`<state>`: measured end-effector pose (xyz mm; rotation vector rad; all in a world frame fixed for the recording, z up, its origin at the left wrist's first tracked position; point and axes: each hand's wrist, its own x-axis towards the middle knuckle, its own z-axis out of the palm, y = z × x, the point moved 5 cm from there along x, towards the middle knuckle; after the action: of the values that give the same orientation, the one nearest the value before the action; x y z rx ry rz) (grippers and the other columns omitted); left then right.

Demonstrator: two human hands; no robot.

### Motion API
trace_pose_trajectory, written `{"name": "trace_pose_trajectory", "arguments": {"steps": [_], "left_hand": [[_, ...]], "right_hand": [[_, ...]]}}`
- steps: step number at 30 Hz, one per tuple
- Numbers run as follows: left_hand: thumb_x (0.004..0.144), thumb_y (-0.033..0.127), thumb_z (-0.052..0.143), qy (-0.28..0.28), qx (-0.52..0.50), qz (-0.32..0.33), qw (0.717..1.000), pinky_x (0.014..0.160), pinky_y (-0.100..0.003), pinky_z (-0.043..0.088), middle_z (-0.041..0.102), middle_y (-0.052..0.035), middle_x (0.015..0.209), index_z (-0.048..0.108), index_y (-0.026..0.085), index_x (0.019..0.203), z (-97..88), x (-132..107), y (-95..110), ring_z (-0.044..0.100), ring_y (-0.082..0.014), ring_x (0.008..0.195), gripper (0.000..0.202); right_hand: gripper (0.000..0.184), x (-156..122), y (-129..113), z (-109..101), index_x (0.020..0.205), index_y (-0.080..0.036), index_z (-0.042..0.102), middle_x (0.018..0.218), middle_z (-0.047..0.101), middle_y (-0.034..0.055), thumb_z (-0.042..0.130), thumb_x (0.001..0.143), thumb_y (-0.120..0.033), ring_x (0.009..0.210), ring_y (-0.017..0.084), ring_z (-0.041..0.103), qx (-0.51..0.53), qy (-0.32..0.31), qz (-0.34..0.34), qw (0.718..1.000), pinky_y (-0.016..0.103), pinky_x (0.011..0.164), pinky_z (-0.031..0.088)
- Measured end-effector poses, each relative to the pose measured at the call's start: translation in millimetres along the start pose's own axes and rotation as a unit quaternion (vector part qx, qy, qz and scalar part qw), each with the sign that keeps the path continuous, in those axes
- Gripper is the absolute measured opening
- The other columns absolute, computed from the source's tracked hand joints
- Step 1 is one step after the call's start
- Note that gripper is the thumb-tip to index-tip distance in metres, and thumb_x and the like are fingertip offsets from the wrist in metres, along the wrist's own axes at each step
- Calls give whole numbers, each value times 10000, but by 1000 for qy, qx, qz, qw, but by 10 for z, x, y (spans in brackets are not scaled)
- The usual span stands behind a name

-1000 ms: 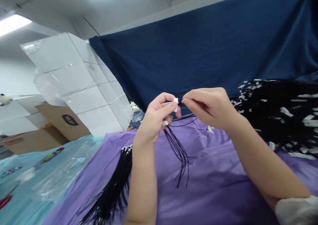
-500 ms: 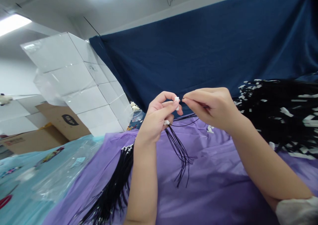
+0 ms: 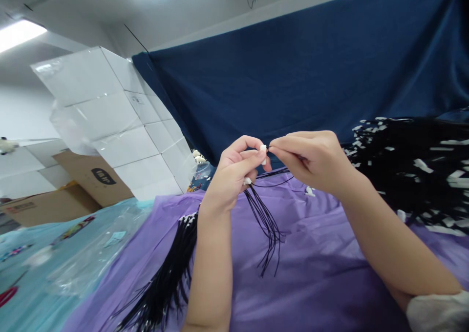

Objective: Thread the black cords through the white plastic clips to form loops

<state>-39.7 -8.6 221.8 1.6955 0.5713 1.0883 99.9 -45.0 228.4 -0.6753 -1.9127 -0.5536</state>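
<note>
My left hand (image 3: 232,168) pinches a small white plastic piece (image 3: 263,155) upright between thumb and forefinger. From lower in the same hand hangs a bunch of thin black cords (image 3: 266,227), with a white end piece (image 3: 246,181) showing at the palm. My right hand (image 3: 317,158) is closed in a pinch, its fingertips right beside the white piece. A tiny dark tip shows between them, apparently a cord end; most of it is hidden. Below the hands, a black cord runs across toward the right.
Purple cloth (image 3: 311,263) covers the table. A black cord bundle (image 3: 164,273) with white ends lies left of my left forearm; a large pile of black cords with white tags (image 3: 421,176) sits at right. White boxes (image 3: 124,122) are stacked behind, beside a blue curtain (image 3: 293,78).
The white piece in my left hand has shifted slightly right, closer to my right fingertips. Everything else looks the same.
</note>
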Motion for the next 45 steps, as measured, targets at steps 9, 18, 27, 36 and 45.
{"name": "trace_pose_trajectory", "arguments": {"steps": [9, 18, 27, 36, 45], "left_hand": [[826, 329, 654, 0, 6, 10, 1000, 362, -178, 134, 611, 24, 667, 541, 191, 820, -1, 4, 5, 274, -3, 364, 179], [793, 334, 689, -4, 18, 14, 1000, 382, -188, 163, 604, 19, 651, 552, 188, 805, -8, 18, -1, 293, -13, 381, 200], [848, 346, 632, 2, 17, 12, 1000, 371, -175, 146, 592, 24, 670, 529, 195, 830, -5, -1, 7, 292, -12, 387, 183], [828, 376, 653, 106, 34, 11, 994, 358, -151, 206, 539, 43, 673, 541, 192, 849, -120, 32, -16, 335, -9, 399, 217], [835, 346, 648, 208, 12, 51, 977, 344, -159, 215, 511, 59, 670, 504, 192, 821, -227, 45, 13, 315, -3, 379, 212]], "right_hand": [[223, -5, 7, 11, 743, -182, 609, 664, 605, -9, 475, 917, -138, 574, 98, 499, 4, -20, 7, 1000, 243, 564, 347], [230, -13, -13, -7, 720, -185, 588, 608, 535, -19, 473, 917, -151, 534, 96, 430, -6, -26, 13, 1000, 251, 542, 325], [202, -4, 10, 23, 783, -185, 633, 718, 637, -8, 491, 920, -140, 614, 100, 534, 14, -15, 18, 1000, 246, 585, 365], [149, 22, -82, -115, 1021, -212, 631, 1017, 648, 95, 584, 907, -296, 907, 238, 582, -83, 94, 40, 991, 393, 826, 430], [100, -55, -292, 163, 887, -208, 646, 858, 638, -21, 638, 876, -307, 713, 112, 553, 92, -204, 98, 970, 259, 620, 364]]}}
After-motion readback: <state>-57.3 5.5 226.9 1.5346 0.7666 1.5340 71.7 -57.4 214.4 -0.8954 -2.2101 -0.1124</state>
